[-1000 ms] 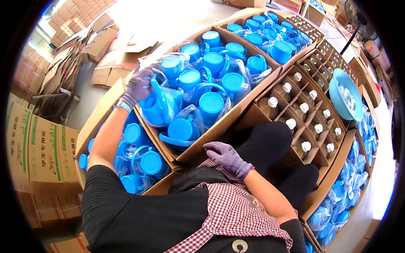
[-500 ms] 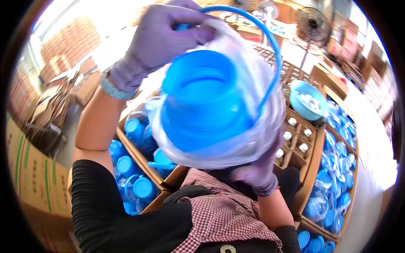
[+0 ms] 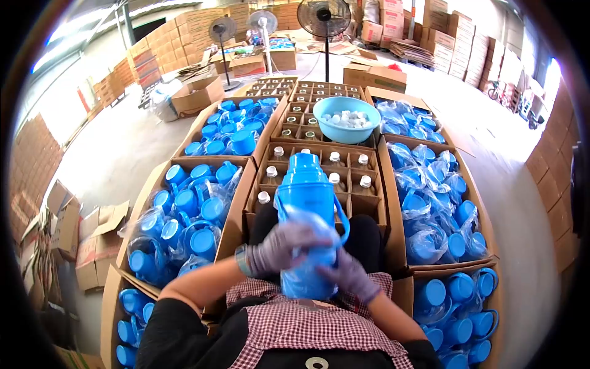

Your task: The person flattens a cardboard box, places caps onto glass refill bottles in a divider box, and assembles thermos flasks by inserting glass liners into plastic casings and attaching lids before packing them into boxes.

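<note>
A blue plastic thermos casing (image 3: 305,184) with a loop handle leans away from me above my lap, its narrow neck pointing forward. My left hand (image 3: 292,247), in a purple-grey glove, is closed across the middle of its body. Lower down on the right side, my gloved right hand (image 3: 351,277) grips the casing, its fingers slightly blurred. Some clear plastic film seems to show near my left fingers, but its extent is unclear. Just beyond the casing stands a divided carton (image 3: 378,212) holding white-capped bottles.
Cartons of blue thermos parts in clear bags (image 3: 184,200) line the left, with more bagged blue parts (image 3: 430,197) on the right. A light blue basin (image 3: 347,130) of small white pieces rests on the dividers. Farther off are a standing fan (image 3: 324,21) and stacked boxes (image 3: 455,46).
The casing has come down from close before my face to my lap. The plastic bag bunched around it has mostly gone from its upper part. My left hand has dropped from the handle to the body.
</note>
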Demonstrator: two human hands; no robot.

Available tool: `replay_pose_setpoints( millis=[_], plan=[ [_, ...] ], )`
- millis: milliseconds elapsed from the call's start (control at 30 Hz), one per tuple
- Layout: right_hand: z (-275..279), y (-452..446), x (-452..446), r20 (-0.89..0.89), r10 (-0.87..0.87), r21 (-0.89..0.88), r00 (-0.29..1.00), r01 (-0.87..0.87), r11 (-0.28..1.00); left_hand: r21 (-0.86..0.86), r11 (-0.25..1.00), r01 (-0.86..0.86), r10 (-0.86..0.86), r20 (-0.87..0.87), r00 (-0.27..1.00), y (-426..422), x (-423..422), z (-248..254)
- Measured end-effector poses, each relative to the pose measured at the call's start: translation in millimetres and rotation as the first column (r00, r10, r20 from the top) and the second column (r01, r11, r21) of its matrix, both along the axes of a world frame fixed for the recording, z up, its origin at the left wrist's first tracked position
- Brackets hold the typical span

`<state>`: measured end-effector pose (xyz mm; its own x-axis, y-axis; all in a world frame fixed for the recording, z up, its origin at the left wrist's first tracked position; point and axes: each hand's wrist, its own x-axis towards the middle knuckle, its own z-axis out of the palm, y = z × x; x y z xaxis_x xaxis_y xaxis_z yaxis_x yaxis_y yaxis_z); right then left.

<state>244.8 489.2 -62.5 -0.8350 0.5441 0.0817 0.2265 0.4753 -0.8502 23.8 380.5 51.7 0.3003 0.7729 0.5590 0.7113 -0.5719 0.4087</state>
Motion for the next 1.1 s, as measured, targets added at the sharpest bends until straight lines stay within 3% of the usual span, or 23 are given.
replay_pose_setpoints(
  millis=[33,67,133,200,267,333,367,400,467,500,533,600,667,700,733,833,867,900,933,967,1000,1067,1100],
  plan=[
    [10,-23,19,0.011,-0.010,0.010,1.000,0.010,1.000,-0.168,0.983,-0.077,0.045,-0.183,0.982,-16,8,-21],
    [26,-32,28,-0.111,0.066,0.109,0.992,-0.053,0.993,-0.124,0.987,-0.099,0.048,-0.355,0.934,-26,11,-40],
    [13,-20,57,0.156,0.186,0.209,0.970,-0.217,0.954,-0.099,0.990,-0.099,0.061,-0.329,0.942,-41,13,-39],
    [81,37,50,0.335,0.456,-0.121,0.824,-0.442,0.889,-0.127,0.988,-0.091,0.043,-0.336,0.941,-45,15,-39],
    [147,43,13,-0.055,-0.128,-0.042,0.990,0.126,0.991,-0.147,0.987,-0.059,0.007,-0.330,0.944,-39,16,-39],
    [142,62,-55,-0.580,-0.079,0.377,0.811,0.354,0.856,-0.159,0.987,0.007,-0.058,-0.318,0.946,-23,16,-37],
    [132,70,-77,-0.476,0.040,0.531,0.878,0.251,0.809,-0.201,0.978,0.048,-0.114,-0.328,0.938,-15,13,-29],
    [128,76,-99,-0.357,0.148,0.668,0.922,0.141,0.731,-0.051,0.992,0.115,-0.125,-0.293,0.948,-6,8,-39],
    [111,66,-123,-0.323,0.063,0.686,0.944,0.188,0.702,-0.134,0.957,0.258,-0.278,-0.163,0.947,2,-21,-34],
    [103,67,-125,-0.317,0.009,0.686,0.948,0.223,0.693,-0.035,0.940,0.340,-0.335,0.102,0.937,10,-38,-24],
    [100,70,-124,-0.297,0.005,0.679,0.955,0.208,0.704,0.042,0.988,0.150,-0.156,0.185,0.970,17,-60,-17],
    [104,76,-122,-0.254,-0.021,0.651,0.967,0.187,0.735,0.005,0.920,-0.392,0.308,0.609,0.731,33,-98,-37],
    [111,74,-129,-0.209,-0.019,0.636,0.978,0.150,0.757,-0.238,0.934,-0.268,0.338,0.835,0.434,86,-125,-66],
    [112,74,-131,-0.186,-0.019,0.623,0.982,0.132,0.771,-0.383,0.923,-0.043,0.368,0.842,0.395,104,-138,-107],
    [110,76,-130,-0.207,-0.025,0.594,0.978,0.147,0.791,-0.314,0.919,0.239,0.244,0.929,0.279,112,-133,-126],
    [86,106,-121,-0.397,-0.038,0.437,0.917,0.226,0.871,-0.307,0.947,-0.098,0.307,0.767,0.564,106,-123,-97],
    [61,127,-117,-0.578,-0.093,0.133,0.811,0.206,0.969,-0.174,0.958,-0.229,0.287,0.637,0.715,104,-116,-76],
    [40,142,-115,-0.571,-0.301,-0.205,0.764,0.223,0.953,-0.107,0.961,-0.256,0.275,0.476,0.835,97,-108,-46],
    [10,171,-105,-0.361,-0.338,-0.453,0.869,0.153,0.878,-0.035,0.999,0.015,0.000,0.398,0.917,94,-103,-32],
    [-23,199,-99,0.185,-0.264,-0.231,0.946,0.303,0.924,0.061,0.987,0.148,-0.158,0.250,0.955,93,-92,-24],
    [-45,203,-94,0.186,-0.323,-0.373,0.928,0.371,0.850,0.087,0.986,0.142,-0.158,0.225,0.962,91,-94,-31],
    [0,173,-105,-0.389,-0.488,-0.559,0.781,0.221,0.799,0.080,0.997,-0.022,0.000,0.266,0.964,97,-120,-62],
    [45,155,-108,-0.513,-0.345,-0.264,0.786,0.237,0.935,-0.290,0.940,-0.179,0.340,0.787,0.514,105,-122,-84]
  ],
)
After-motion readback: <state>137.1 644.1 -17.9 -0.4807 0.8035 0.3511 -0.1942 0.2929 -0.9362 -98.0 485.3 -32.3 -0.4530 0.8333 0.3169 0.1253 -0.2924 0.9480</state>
